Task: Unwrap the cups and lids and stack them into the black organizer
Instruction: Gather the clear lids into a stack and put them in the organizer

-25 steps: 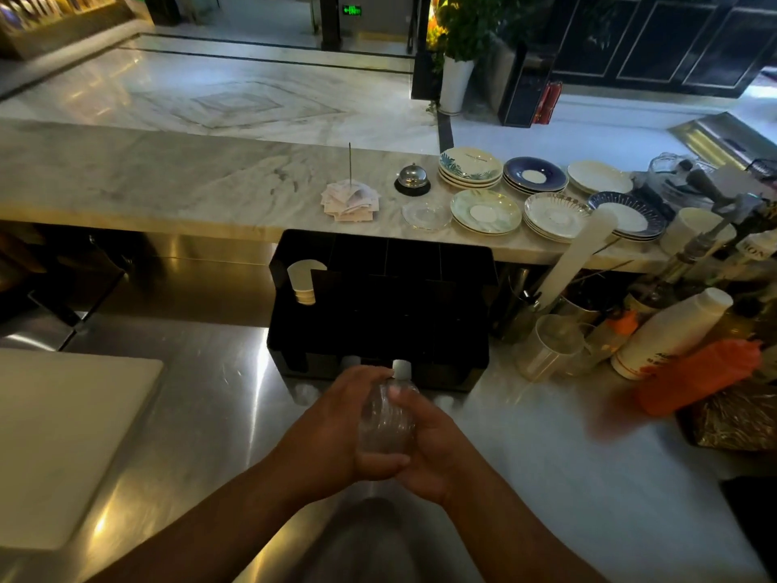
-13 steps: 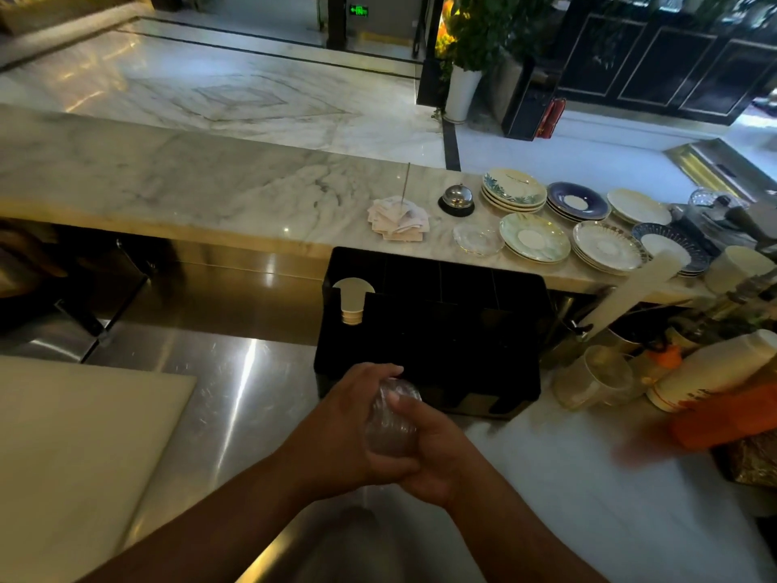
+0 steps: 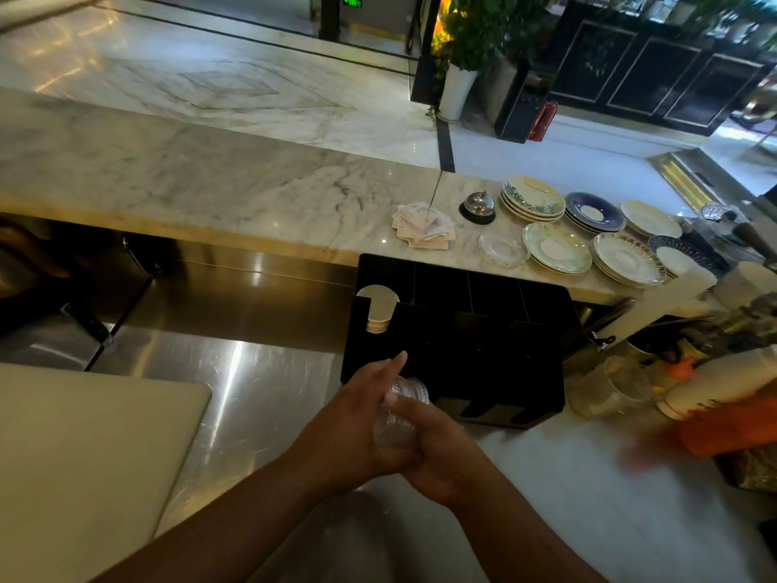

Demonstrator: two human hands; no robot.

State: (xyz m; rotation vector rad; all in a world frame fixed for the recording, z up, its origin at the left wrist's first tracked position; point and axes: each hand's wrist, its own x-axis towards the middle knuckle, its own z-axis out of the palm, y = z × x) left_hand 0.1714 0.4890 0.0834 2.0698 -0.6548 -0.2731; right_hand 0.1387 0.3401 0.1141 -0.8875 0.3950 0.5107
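A crumpled clear plastic wrap (image 3: 399, 410), possibly with clear lids or cups inside, is pressed between both my hands above the steel counter. My left hand (image 3: 357, 418) covers its left side with the fingers stretched flat. My right hand (image 3: 437, 448) grips it from the right and below. Just beyond stands the black organizer (image 3: 483, 359), its slots dark. A short stack of white paper cups (image 3: 378, 307) sits in its back left slot. A long white wrapped sleeve of cups (image 3: 656, 307) leans at the organizer's right.
A white cutting board (image 3: 84, 456) lies at the left. Saucer stacks (image 3: 555, 246), a service bell (image 3: 478, 207) and a receipt spike (image 3: 424, 225) sit on the marble ledge behind. A clear jug (image 3: 609, 391), a white bottle (image 3: 723, 380) and an orange bottle (image 3: 731, 427) crowd the right.
The view has swung left, so the organizer sits further right in frame. My left fingers have straightened over the wrap, and the white tip seen above the hands is gone.
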